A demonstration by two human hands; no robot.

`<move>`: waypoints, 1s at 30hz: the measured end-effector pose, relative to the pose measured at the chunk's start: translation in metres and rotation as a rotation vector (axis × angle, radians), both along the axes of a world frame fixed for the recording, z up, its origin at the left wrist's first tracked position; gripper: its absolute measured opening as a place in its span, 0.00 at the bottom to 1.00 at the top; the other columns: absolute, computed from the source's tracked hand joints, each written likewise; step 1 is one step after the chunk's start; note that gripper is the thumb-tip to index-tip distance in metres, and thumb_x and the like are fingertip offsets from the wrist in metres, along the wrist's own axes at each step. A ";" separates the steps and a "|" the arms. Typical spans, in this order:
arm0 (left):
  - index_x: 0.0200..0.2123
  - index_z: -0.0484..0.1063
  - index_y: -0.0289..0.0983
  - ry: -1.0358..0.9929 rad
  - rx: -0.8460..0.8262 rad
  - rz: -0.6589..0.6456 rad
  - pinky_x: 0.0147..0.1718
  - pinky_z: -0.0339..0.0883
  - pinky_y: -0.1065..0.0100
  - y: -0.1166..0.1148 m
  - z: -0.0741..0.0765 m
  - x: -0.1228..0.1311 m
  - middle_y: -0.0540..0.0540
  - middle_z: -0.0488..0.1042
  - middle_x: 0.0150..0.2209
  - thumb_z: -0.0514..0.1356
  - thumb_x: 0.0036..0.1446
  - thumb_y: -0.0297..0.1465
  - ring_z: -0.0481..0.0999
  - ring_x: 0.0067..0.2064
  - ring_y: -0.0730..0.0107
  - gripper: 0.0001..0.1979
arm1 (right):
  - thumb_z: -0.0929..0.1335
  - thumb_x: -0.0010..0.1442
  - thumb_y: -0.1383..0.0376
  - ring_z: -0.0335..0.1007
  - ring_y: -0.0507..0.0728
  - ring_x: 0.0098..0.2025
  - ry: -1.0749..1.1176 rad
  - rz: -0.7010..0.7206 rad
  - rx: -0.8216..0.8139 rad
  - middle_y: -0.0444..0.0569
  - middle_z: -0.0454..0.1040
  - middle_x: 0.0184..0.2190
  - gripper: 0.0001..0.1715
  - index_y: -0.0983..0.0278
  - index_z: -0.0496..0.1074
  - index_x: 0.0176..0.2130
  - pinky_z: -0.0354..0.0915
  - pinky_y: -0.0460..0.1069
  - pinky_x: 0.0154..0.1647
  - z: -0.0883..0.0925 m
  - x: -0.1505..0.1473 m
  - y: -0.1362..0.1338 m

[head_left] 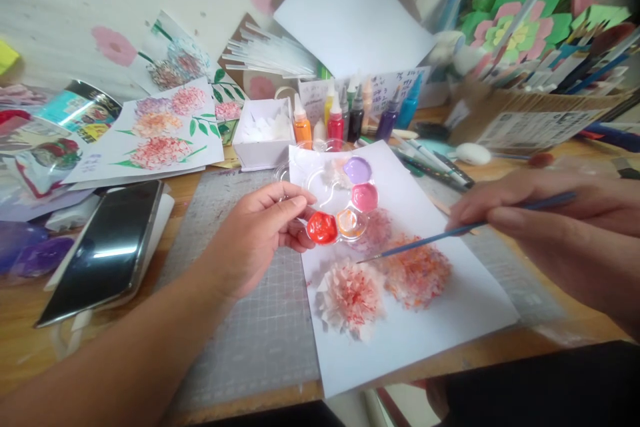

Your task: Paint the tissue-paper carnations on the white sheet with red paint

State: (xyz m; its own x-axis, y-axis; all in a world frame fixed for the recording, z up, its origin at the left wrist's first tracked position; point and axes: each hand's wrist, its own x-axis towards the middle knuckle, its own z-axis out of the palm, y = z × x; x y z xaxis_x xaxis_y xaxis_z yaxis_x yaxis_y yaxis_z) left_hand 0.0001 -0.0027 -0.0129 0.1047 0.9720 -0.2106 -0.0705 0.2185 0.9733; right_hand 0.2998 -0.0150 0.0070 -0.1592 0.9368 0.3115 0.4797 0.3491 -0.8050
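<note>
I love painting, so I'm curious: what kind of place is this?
It looks like an arts-and-crafts corner. You can see a clear plastic paint palette, a row of nozzle-topped squeeze bottles and a gray gridded cutting mat.

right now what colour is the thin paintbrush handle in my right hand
The thin paintbrush handle is blue (head view).

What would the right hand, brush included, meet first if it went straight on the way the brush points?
Probably the upper edge of the pale, red-tinged flower, touched by the tip of the brush in the right hand; depth is unclear, so the tip might pass above it.
</note>
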 end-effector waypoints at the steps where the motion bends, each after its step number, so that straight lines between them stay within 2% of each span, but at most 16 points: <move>1: 0.34 0.74 0.38 -0.004 -0.003 -0.003 0.23 0.66 0.72 0.000 0.000 0.000 0.51 0.75 0.26 0.64 0.55 0.36 0.74 0.24 0.74 0.07 | 0.71 0.57 0.56 0.77 0.57 0.40 -0.050 0.038 0.005 0.42 0.80 0.35 0.05 0.49 0.79 0.33 0.72 0.48 0.31 0.001 0.000 0.000; 6: 0.33 0.74 0.37 -0.010 -0.010 -0.001 0.24 0.66 0.72 -0.001 0.000 0.000 0.50 0.76 0.27 0.64 0.54 0.36 0.74 0.25 0.73 0.08 | 0.68 0.60 0.56 0.78 0.56 0.39 -0.117 0.118 0.010 0.40 0.81 0.36 0.07 0.48 0.78 0.35 0.72 0.46 0.29 0.001 0.002 -0.002; 11: 0.34 0.74 0.37 -0.001 -0.003 0.008 0.23 0.67 0.72 -0.001 -0.001 -0.001 0.51 0.76 0.26 0.64 0.54 0.36 0.74 0.24 0.74 0.08 | 0.69 0.60 0.59 0.78 0.56 0.44 -0.078 0.061 0.058 0.39 0.81 0.38 0.06 0.49 0.78 0.37 0.73 0.45 0.32 -0.005 0.003 -0.002; 15: 0.34 0.74 0.37 -0.002 -0.006 0.008 0.23 0.67 0.73 -0.001 0.000 -0.001 0.51 0.76 0.26 0.63 0.54 0.35 0.74 0.24 0.74 0.08 | 0.69 0.59 0.57 0.79 0.54 0.37 -0.130 0.151 0.094 0.40 0.81 0.35 0.06 0.51 0.79 0.35 0.72 0.42 0.26 -0.001 -0.001 0.002; 16: 0.34 0.74 0.36 -0.004 -0.007 0.008 0.23 0.67 0.73 -0.001 0.001 0.000 0.51 0.76 0.26 0.63 0.54 0.35 0.74 0.24 0.74 0.08 | 0.70 0.59 0.58 0.79 0.54 0.37 -0.099 0.139 0.095 0.41 0.81 0.35 0.06 0.52 0.79 0.35 0.72 0.42 0.27 -0.001 -0.001 0.003; 21: 0.35 0.73 0.36 -0.018 -0.017 -0.007 0.23 0.68 0.74 -0.002 0.001 0.002 0.51 0.76 0.27 0.63 0.55 0.35 0.74 0.24 0.75 0.08 | 0.70 0.58 0.62 0.79 0.56 0.40 0.272 0.006 0.115 0.46 0.81 0.34 0.05 0.58 0.78 0.33 0.76 0.47 0.44 0.001 -0.002 0.006; 23: 0.35 0.73 0.36 -0.030 -0.020 -0.016 0.23 0.68 0.74 -0.003 0.000 0.002 0.51 0.76 0.27 0.63 0.56 0.35 0.74 0.24 0.75 0.08 | 0.70 0.58 0.60 0.79 0.54 0.40 0.205 -0.031 0.161 0.44 0.81 0.35 0.05 0.56 0.79 0.34 0.74 0.44 0.45 0.003 -0.007 0.004; 25: 0.35 0.73 0.36 -0.036 -0.022 -0.021 0.23 0.69 0.74 -0.003 0.000 0.002 0.51 0.76 0.27 0.63 0.56 0.35 0.74 0.24 0.76 0.08 | 0.70 0.59 0.57 0.78 0.50 0.40 0.030 -0.061 0.216 0.40 0.81 0.36 0.07 0.51 0.79 0.36 0.73 0.39 0.41 0.006 -0.017 -0.001; 27: 0.35 0.73 0.36 -0.039 -0.021 -0.028 0.23 0.69 0.74 -0.003 0.000 0.002 0.51 0.77 0.27 0.63 0.56 0.35 0.74 0.24 0.76 0.08 | 0.69 0.59 0.54 0.78 0.49 0.36 -0.085 -0.018 0.269 0.37 0.81 0.35 0.07 0.47 0.79 0.36 0.72 0.38 0.34 0.009 -0.026 -0.004; 30: 0.35 0.73 0.36 -0.052 -0.013 -0.037 0.23 0.68 0.75 -0.004 0.000 0.002 0.51 0.76 0.27 0.63 0.56 0.35 0.75 0.24 0.76 0.08 | 0.69 0.59 0.54 0.79 0.50 0.35 -0.092 0.007 0.270 0.36 0.82 0.34 0.07 0.47 0.79 0.36 0.73 0.40 0.31 0.008 -0.031 -0.004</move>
State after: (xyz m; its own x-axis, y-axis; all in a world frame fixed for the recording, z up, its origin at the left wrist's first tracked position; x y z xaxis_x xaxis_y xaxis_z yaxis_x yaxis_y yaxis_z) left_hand 0.0017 -0.0063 -0.0134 0.1519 0.9643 -0.2168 -0.1122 0.2347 0.9656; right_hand 0.2686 -0.0195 0.0154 -0.2042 0.8210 0.5332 0.5436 0.5480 -0.6357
